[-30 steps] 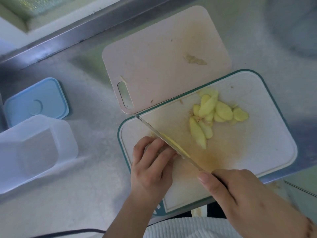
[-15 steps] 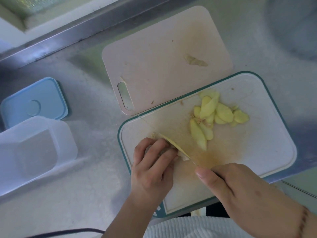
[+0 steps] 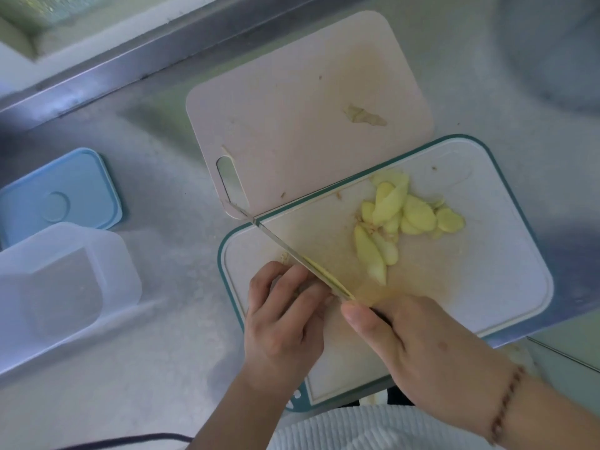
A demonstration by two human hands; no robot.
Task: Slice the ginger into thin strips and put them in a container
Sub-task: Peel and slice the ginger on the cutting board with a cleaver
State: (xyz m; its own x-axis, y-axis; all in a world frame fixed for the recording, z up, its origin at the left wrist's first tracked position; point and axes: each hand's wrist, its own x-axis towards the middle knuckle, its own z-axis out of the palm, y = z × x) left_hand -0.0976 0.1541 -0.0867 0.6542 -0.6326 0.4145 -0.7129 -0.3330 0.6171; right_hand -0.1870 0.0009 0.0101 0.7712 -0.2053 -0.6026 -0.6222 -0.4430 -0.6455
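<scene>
My left hand (image 3: pixel 283 315) curled over ginger piece, mostly hidden, at board (image 3: pixel 506 287) near-left corner. Right hand (image 3: pixel 418 344) wraps knife (image 3: pixel 293 254) handle; blade runs diagonal, flush against left fingertips. Slices (image 3: pixel 399 219) lie beyond blade, right. Tub (image 3: pixel 58 287) well left, nearer left hand.

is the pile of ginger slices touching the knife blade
Apart. The head view shows bare white board between the ginger slices and the knife blade.
</scene>
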